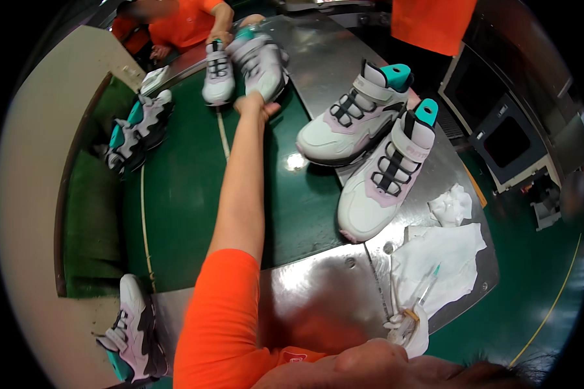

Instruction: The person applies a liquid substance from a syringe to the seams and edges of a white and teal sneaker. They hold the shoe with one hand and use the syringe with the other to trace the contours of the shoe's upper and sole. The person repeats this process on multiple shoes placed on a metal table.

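Reaching: left hand [256, 107], grip clamped on heel of white-lilac high-top sneaker with teal tongue [261, 61], 12 o'clock on green conveyor worktop [188, 194]. Right hand [405, 327], 5 o'clock, closed round clear syringe [425, 292].

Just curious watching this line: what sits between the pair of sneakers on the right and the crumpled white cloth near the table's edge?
In the head view, only bare metal table lies between the pair of sneakers and the white cloth; the nearer sneaker's toe nearly reaches the cloth.
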